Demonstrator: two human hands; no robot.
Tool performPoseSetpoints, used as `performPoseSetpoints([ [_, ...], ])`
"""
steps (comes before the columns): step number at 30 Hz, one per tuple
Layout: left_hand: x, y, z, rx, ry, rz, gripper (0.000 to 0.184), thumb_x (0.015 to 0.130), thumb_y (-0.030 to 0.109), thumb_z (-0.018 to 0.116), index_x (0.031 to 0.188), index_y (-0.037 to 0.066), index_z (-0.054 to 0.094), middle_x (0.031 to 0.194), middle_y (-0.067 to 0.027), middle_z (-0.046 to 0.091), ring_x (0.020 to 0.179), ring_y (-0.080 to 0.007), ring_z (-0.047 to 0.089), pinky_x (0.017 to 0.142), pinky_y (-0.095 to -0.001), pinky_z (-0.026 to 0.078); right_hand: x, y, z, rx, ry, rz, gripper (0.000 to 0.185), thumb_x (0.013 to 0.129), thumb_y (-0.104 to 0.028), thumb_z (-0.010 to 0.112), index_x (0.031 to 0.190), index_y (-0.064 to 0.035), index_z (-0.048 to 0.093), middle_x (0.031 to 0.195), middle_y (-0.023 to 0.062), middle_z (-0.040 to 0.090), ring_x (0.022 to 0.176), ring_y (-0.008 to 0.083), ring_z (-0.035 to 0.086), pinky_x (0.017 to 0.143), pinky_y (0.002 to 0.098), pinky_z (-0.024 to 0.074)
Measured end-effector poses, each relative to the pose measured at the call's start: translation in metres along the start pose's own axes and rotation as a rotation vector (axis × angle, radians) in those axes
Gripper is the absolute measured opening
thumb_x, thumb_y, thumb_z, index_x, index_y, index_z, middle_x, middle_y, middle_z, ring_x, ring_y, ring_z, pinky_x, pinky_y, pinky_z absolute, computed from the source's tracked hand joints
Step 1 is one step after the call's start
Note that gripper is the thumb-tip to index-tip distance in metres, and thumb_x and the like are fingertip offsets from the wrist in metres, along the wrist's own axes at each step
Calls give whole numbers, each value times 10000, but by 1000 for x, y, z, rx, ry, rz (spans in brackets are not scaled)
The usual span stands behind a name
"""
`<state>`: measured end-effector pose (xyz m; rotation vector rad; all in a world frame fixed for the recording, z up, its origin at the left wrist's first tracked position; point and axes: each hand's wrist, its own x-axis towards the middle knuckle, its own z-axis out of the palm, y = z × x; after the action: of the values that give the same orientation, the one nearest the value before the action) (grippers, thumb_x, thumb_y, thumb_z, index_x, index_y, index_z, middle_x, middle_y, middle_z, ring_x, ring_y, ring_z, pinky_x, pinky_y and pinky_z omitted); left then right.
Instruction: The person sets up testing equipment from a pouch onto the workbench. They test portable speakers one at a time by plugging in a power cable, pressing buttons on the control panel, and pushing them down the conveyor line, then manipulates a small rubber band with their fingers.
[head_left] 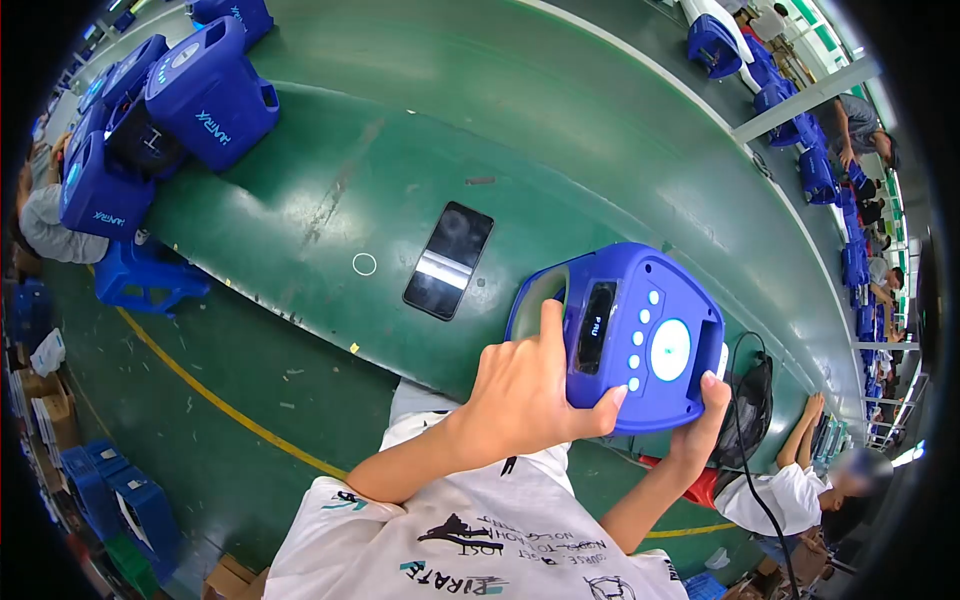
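Observation:
A blue portable speaker (pixel 655 395) is in front of me, its top panel turned up toward me. It has a small lit display (pixel 597 328) reading "PAU", a column of round white buttons and a bright white disc (pixel 670 350). My left hand (pixel 520 390) grips its left side, thumb by the lowest button and index finger stretched along the handle side. Around the lower right edge closes my right hand (pixel 700 425), its thumb on top and its other fingers mostly hidden. A dark smartphone (pixel 449 262) lies face up on the green bench left of the speaker.
A thin white ring (pixel 364 264) lies on the green bench (pixel 330 180). Several blue speakers (pixel 212 95) stand at the upper left, above a blue stool (pixel 150 280). A black cable and mesh bag (pixel 748 400) are at right, beside a co-worker in a white shirt (pixel 775 500).

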<state>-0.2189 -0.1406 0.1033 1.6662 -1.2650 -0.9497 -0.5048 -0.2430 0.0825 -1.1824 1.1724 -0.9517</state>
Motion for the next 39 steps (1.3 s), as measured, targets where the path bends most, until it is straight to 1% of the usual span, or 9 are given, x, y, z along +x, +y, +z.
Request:
performPoseSetpoints([
  [6,-3,2,-1,75,109,56,841,799,462,761,1336,-104,449,797,-199,733,644,-392,738,613,-464,595,-2,-14,28,-88,106,-83,547,915,-457,761,950,87,710,972,70,674,826,129,578,748,289,426],
  [9,-2,11,-6,37,39,-46,842,800,490,741,1353,-89,480,1058,-283,733,927,-428,759,832,-491,603,1,-15,26,-103,90,-96,540,912,-455,761,947,82,710,970,66,669,816,124,572,736,288,421],
  [12,5,3,-1,307,453,363,843,802,502,719,1363,-84,490,1381,-358,592,1286,-482,615,1099,-552,471,-1,-17,24,-103,71,-75,529,911,-451,760,928,75,710,974,67,669,807,121,567,721,290,420],
  [13,10,-4,3,86,394,381,869,789,487,718,1443,-30,475,1561,-335,425,1456,-573,384,1240,-643,243,-2,-18,26,-99,76,-67,524,911,-450,759,919,72,711,977,67,670,804,120,567,716,292,421],
  [17,50,-16,13,-237,338,824,645,808,366,675,1407,147,572,1582,-295,440,1478,-583,379,1201,-619,352,-2,-21,34,-79,83,-85,538,902,-458,760,844,72,690,982,101,673,792,146,575,712,299,431],
  [25,41,-8,2,-143,226,736,539,788,306,656,1281,90,684,1609,-312,411,1488,-574,385,1185,-620,381,0,-21,26,-137,18,-49,636,871,-501,771,731,108,655,1092,189,695,867,212,620,751,337,482],
  [28,40,-9,4,-120,217,743,549,805,310,613,1280,49,700,1600,-368,390,1498,-582,367,1217,-644,317,0,-22,26,-136,-22,-80,508,927,-436,732,981,68,699,918,43,668,788,110,584,718,275,446],
  [29,42,-9,4,-120,225,759,530,823,314,611,1272,48,705,1599,-377,387,1497,-582,370,1216,-644,317,0,-27,29,-98,-6,-33,593,884,-438,769,752,131,672,1287,258,687,1014,265,688,861,363,539],
  [39,42,-14,9,-147,273,845,359,922,303,599,1137,56,747,1554,-481,368,1468,-621,395,1184,-643,354,-1,-24,30,-89,-25,-86,557,897,-420,761,846,131,706,1190,204,672,945,235,663,818,343,514],
])
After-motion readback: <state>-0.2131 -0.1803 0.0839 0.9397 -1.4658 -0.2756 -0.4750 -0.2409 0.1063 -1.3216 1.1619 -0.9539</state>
